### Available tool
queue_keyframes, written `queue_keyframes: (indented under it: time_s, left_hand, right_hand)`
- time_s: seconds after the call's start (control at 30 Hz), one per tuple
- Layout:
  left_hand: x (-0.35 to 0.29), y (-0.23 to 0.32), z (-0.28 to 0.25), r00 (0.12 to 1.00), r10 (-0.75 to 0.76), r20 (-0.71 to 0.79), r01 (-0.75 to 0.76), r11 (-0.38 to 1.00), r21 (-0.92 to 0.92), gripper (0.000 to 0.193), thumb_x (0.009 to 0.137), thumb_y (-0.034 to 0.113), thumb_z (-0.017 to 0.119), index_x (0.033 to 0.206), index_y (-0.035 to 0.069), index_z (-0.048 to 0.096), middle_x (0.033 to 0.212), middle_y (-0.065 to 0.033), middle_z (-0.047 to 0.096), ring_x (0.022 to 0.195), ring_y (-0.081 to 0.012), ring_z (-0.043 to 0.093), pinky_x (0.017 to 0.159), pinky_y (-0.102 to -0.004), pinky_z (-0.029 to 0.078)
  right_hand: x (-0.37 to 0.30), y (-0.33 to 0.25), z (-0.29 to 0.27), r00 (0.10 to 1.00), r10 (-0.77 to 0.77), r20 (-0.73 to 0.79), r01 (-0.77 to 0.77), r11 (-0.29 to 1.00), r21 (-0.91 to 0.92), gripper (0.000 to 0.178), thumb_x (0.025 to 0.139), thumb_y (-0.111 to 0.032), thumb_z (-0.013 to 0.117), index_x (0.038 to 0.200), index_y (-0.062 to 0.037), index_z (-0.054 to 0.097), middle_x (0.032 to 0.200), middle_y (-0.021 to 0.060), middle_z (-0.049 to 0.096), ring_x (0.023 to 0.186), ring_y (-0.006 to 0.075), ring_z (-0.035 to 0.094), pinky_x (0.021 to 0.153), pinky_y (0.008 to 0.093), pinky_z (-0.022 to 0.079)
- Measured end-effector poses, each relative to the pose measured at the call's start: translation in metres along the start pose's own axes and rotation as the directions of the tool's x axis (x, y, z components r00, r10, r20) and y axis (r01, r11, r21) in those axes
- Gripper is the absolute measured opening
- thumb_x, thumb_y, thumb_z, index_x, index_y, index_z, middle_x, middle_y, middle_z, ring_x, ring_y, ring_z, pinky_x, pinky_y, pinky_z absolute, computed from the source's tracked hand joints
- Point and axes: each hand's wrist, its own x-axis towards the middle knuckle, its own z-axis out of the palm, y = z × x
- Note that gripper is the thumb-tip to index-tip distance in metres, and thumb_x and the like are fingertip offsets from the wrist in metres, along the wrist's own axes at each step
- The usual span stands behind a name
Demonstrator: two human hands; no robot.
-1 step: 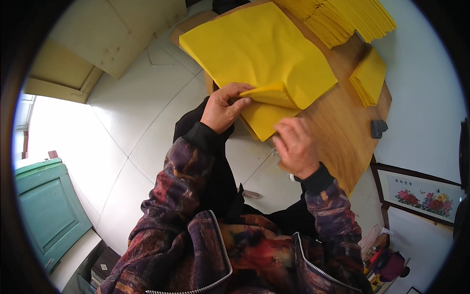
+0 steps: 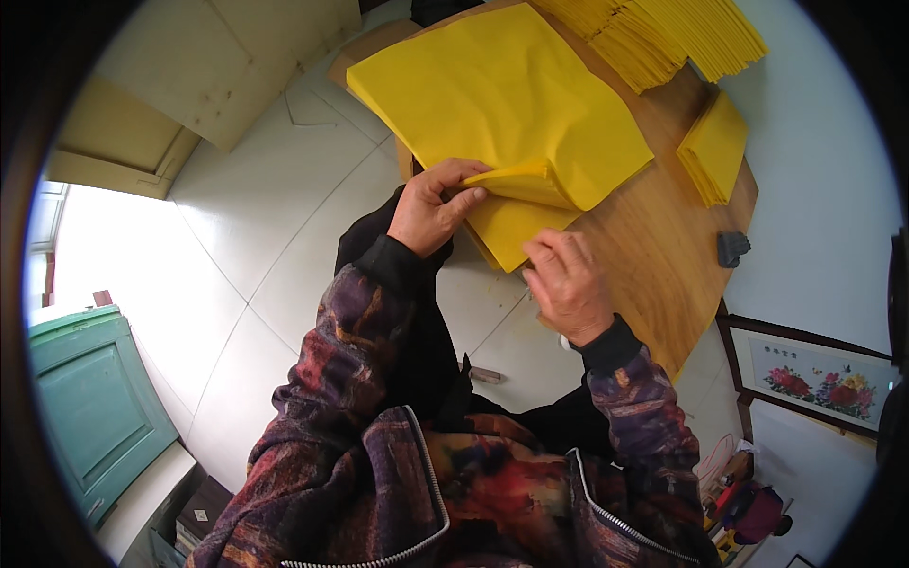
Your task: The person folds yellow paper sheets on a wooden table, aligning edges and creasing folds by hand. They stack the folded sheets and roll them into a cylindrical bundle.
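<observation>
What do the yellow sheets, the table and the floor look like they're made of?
Yellow sheets: matte paper or perhaps thin felt-like cloth; they ripple softly, and the look doesn't settle which.
Table: wood or wood-look board, smooth with a slight sheen, showing brown grain.
Floor: probably glazed tile, pale and glossy, with thin joint lines and bright glare.

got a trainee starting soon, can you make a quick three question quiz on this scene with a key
1. Which hand pinches the lifted edge of the large yellow sheet?
2. True or false: the dark block rests on the large yellow sheet.
3. The smaller yellow stack lies on which side of the large yellow sheet: a) left, b) right?

Key:
1. The left hand.
2. False; it sits by the wooden tabletop's right edge.
3. b
</observation>
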Motion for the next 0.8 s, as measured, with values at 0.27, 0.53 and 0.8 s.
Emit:
queue_keyframes:
  time_s: [0.27, 0.53, 0.8]
  left_hand:
    - [0.001, 0.000, -0.001, 0.999, 0.031, 0.009, -0.032, 0.999, 0.040, 0.021, 0.091, 0.007, 0.061, 0.110, -0.001, 0.062, 0.105, -0.0036, 0.062, 0.100, -0.0121, 0.056, 0.090, -0.0259, 0.043]
    - [0.000, -0.004, -0.001, 0.999, 0.037, 0.012, -0.037, 0.999, 0.011, 0.020, 0.090, 0.008, 0.062, 0.108, -0.001, 0.063, 0.107, -0.0047, 0.063, 0.100, -0.0132, 0.057, 0.090, -0.0264, 0.044]
    - [0.001, -0.003, -0.003, 0.997, 0.059, 0.042, -0.060, 0.998, 0.020, 0.021, 0.092, 0.011, 0.061, 0.109, -0.001, 0.062, 0.108, -0.0050, 0.062, 0.101, -0.0138, 0.056, 0.091, -0.0271, 0.043]
  right_hand:
    - [-0.001, 0.013, 0.013, 0.998, -0.049, -0.037, 0.049, 0.999, 0.004, 0.018, 0.073, 0.001, 0.066, 0.088, -0.0047, 0.060, 0.090, 0.0065, 0.057, 0.082, 0.0264, 0.055, 0.070, 0.0358, 0.048]
    - [0.011, 0.016, 0.006, 0.998, 0.046, 0.033, -0.052, 0.980, 0.191, 0.011, 0.075, 0.000, 0.064, 0.081, -0.0039, 0.055, 0.085, 0.0091, 0.055, 0.081, 0.0298, 0.054, 0.071, 0.0373, 0.047]
    - [0.018, 0.023, -0.003, 0.968, 0.177, 0.178, -0.235, 0.891, 0.389, 0.012, 0.076, 0.003, 0.062, 0.083, -0.0015, 0.055, 0.086, 0.0093, 0.058, 0.080, 0.0255, 0.057, 0.071, 0.0327, 0.047]
